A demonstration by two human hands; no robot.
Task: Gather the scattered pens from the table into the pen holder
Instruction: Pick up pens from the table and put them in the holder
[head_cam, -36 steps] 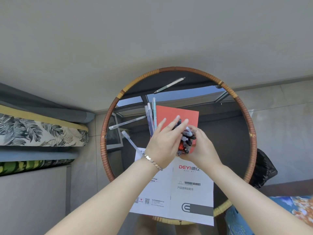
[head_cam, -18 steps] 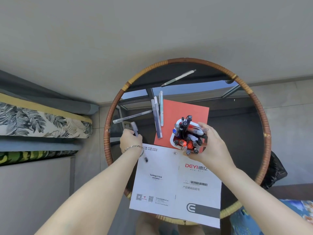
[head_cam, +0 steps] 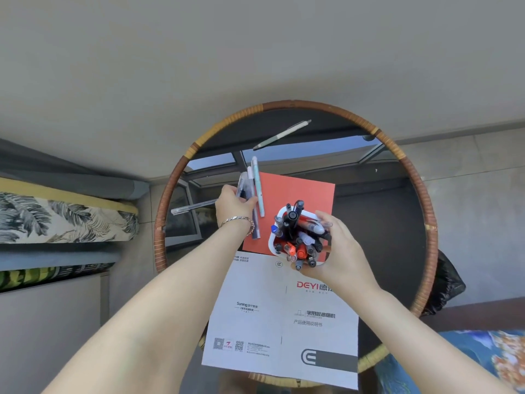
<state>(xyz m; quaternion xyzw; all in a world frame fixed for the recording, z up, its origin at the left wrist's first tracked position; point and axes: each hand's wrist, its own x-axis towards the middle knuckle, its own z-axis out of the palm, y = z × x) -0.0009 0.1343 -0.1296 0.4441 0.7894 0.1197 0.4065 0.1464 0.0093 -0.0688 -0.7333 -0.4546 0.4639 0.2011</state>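
A white pen holder (head_cam: pixel 273 242), crammed with several black, red and blue pens, stands tilted on a red sheet (head_cam: pixel 301 191); my right hand (head_cam: pixel 342 251) is wrapped around its right side. My left hand (head_cam: pixel 234 204) is closed on a pen (head_cam: pixel 242 185) at the red sheet's left edge, its fingers touching a white pen (head_cam: pixel 254 223) and lying beside a mint pen (head_cam: pixel 258 186). A clear pen (head_cam: pixel 190 208) sticks out to the left of that hand. A grey-green pen (head_cam: pixel 281 135) lies alone at the far side of the round glass table (head_cam: pixel 410 173).
A white printed manual (head_cam: pixel 284 322) covers the table's near part and overhangs its rim. A leaf-patterned cushion (head_cam: pixel 56 217) lies to the left, a black bag (head_cam: pixel 449 282) to the right, and a blue floral cushion (head_cam: pixel 468 362) at the near right.
My left hand left the holder, picked a pen from the table's left side, then moved up and right to the pens beside the red sheet. My right hand kept hold of the holder.
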